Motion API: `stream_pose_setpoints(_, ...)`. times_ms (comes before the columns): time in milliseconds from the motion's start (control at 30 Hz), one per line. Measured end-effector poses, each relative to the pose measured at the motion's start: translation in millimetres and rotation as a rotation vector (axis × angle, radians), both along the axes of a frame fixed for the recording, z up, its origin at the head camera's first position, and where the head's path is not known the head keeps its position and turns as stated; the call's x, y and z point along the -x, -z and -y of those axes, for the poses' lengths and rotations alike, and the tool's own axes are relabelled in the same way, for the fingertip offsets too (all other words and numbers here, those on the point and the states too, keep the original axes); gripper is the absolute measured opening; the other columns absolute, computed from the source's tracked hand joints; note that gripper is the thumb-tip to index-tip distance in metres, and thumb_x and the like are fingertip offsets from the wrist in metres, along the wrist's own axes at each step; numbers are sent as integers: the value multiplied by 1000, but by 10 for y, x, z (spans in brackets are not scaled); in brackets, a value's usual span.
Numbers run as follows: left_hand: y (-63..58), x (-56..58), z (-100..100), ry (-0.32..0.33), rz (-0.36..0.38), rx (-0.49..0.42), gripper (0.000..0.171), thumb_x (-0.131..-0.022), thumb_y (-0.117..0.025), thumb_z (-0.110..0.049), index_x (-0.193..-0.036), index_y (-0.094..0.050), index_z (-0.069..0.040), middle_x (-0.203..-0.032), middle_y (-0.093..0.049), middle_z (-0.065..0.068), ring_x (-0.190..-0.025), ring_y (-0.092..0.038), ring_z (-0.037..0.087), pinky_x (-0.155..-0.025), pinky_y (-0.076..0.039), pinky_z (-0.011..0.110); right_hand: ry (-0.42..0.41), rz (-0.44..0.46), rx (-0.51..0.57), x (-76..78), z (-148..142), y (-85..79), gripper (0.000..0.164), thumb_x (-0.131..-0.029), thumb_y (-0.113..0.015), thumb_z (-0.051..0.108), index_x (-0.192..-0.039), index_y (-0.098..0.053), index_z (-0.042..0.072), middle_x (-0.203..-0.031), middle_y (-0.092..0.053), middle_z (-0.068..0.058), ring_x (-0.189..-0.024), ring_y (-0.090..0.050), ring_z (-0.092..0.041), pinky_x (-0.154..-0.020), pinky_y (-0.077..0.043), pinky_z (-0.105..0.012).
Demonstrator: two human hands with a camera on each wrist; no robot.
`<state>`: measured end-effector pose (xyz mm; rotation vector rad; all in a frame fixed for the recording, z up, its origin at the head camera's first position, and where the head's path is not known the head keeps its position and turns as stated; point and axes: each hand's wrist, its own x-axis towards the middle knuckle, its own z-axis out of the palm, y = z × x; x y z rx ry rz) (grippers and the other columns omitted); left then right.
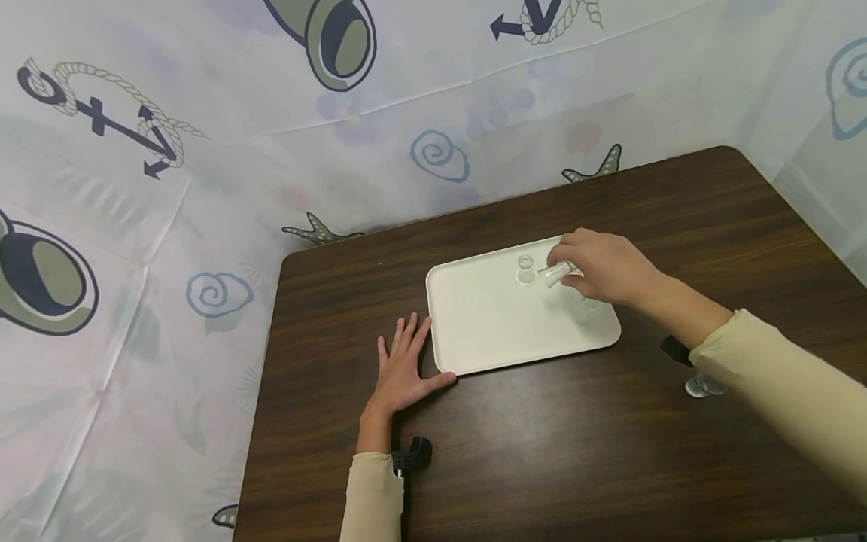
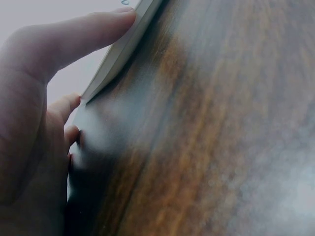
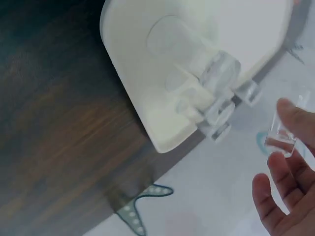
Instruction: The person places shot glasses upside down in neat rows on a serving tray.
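Over the right part of a white tray (image 1: pixel 494 324), my right hand (image 1: pixel 603 263) grips a small clear glass (image 1: pixel 552 274), tipped on its side in the head view. The right wrist view has this glass pinched between thumb and fingers at the right edge. Another clear glass (image 1: pixel 525 269) stands on the tray just left of it. Several clear glasses of different sizes, one of them large (image 3: pixel 219 71), stand together on the tray in the right wrist view. My left hand (image 1: pixel 401 376) is spread flat, its thumb and fingertips at the tray's near left corner.
The tray lies on a dark wooden table (image 1: pixel 515 444). A clear object (image 1: pixel 703 385) stands on the table, partly behind the right sleeve (image 1: pixel 779 391). Patterned cloth (image 1: pixel 379 150) hangs along the table's back and left sides.
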<state>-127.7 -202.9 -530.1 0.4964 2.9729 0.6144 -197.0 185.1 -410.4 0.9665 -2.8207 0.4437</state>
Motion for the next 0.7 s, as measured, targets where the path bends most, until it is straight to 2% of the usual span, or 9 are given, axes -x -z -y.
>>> stream_pose_setpoints(133, 8, -1, 4, -8, 0, -2, 106, -72, -60, -77, -155, -14, -29, -161, -9, 4, -148, -1, 28, -109, 5, 66, -114, -183, -114, 53, 119, 94, 29, -74, -72, -5, -97, -71, 13, -95, -62, -3, -87, -55, -23, -60, -45, -31)
stream_pose_setpoints(233, 13, 1, 6, -6, -5, -6, 106, -72, -60, -76, -155, -15, -29, -161, -10, 4, -148, -2, 29, -109, 4, 66, -157, -260, -192, 87, 196, 160, 31, -74, -65, -14, -91, -71, 12, -91, -60, -5, -84, -51, -24, -57, -39, -29)
stream_pose_setpoints(300, 12, 0, 8, 0, -8, -6, 106, -73, -60, -76, -155, -14, -29, -161, -10, 4, -147, -3, 30, -108, 4, 67, -169, -268, -248, 102, 239, 202, 30, -75, -63, -15, -86, -70, 12, -88, -57, -6, -81, -49, -24, -57, -37, -29)
stream_pose_setpoints(467, 0, -3, 12, -4, -1, -9, 106, -73, -60, -76, -155, -14, -29, -161, -10, 4, -148, -2, 30, -109, 5, 66, -200, -250, -357, 119, 339, 261, 21, -78, -69, -8, -84, -67, 12, -88, -54, -6, -82, -47, -23, -60, -37, -31)
stream_pose_setpoints(700, 16, 17, 22, -15, 5, -16, 105, -72, -59, -77, -155, -14, -30, -161, -10, 4, -148, -1, 28, -109, 6, 66, -212, -234, -416, 151, 424, 326, 18, -77, -73, -4, -87, -70, 11, -98, -57, -8, -87, -50, -24, -64, -41, -34)
